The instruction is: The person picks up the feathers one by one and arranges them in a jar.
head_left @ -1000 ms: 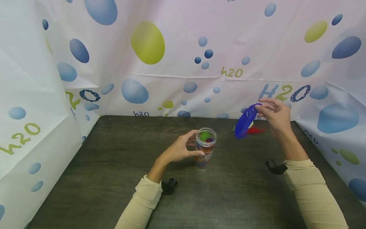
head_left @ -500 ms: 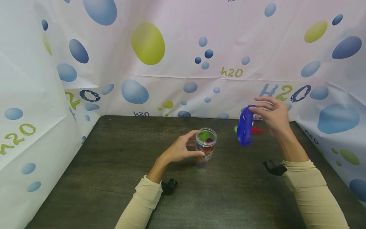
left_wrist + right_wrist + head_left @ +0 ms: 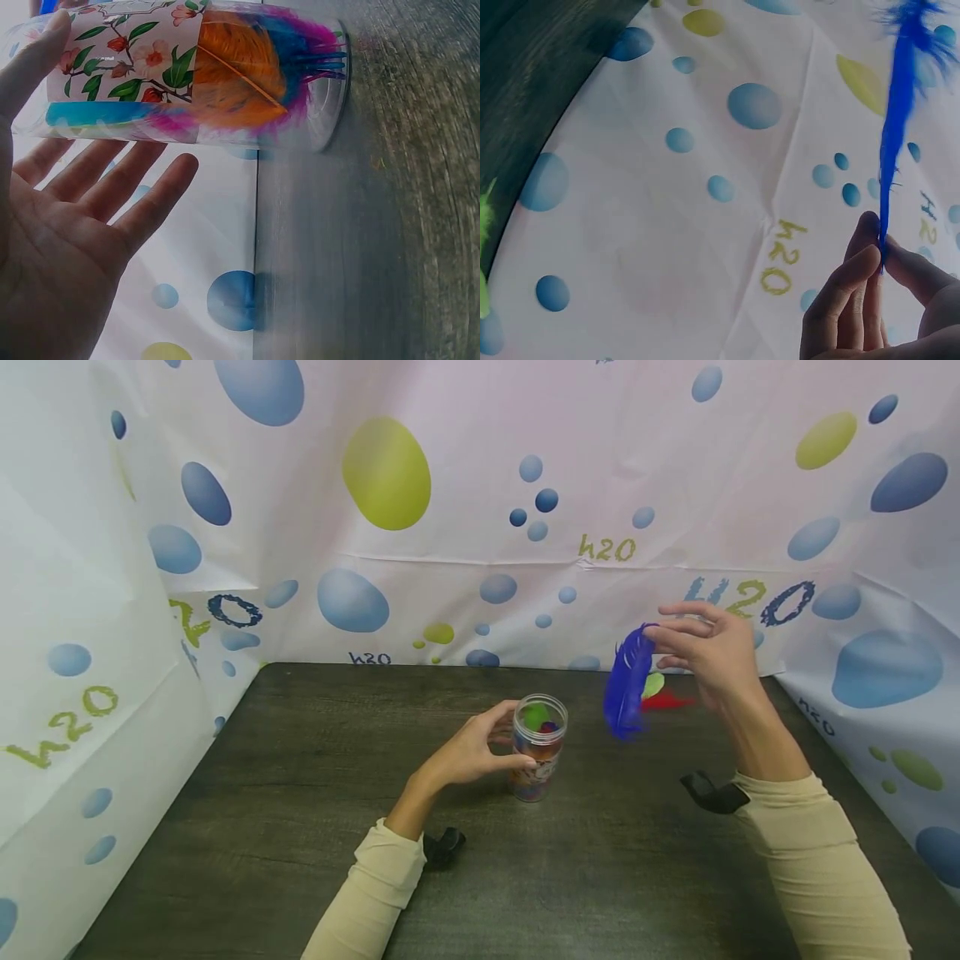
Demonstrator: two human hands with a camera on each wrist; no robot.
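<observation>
A clear jar [image 3: 538, 768] with a flower-patterned label stands upright on the dark table. My left hand [image 3: 471, 750] holds it from the left, thumb on the near side and fingers behind. Through the wall an orange feather [image 3: 236, 64] shows among blue and magenta ones. The jar's top is uncovered, with green visible inside. Right of the jar, above the table, my right hand [image 3: 712, 647] pinches a blue feather [image 3: 627, 685] by its quill between thumb and fingertips, and the vane hangs down. In the right wrist view the quill [image 3: 885, 202] sits at the fingertips.
A red feather [image 3: 666, 701] and a light green feather [image 3: 653, 684] lie at the back right of the table [image 3: 300, 760], partly behind the blue one. A white sheet [image 3: 465, 460] printed with bubbles and lettering encloses the back and sides.
My right hand has shifted left and slightly up with the blue feather, which now hangs more steeply and nearer the jar. The left hand and the jar have stayed put.
</observation>
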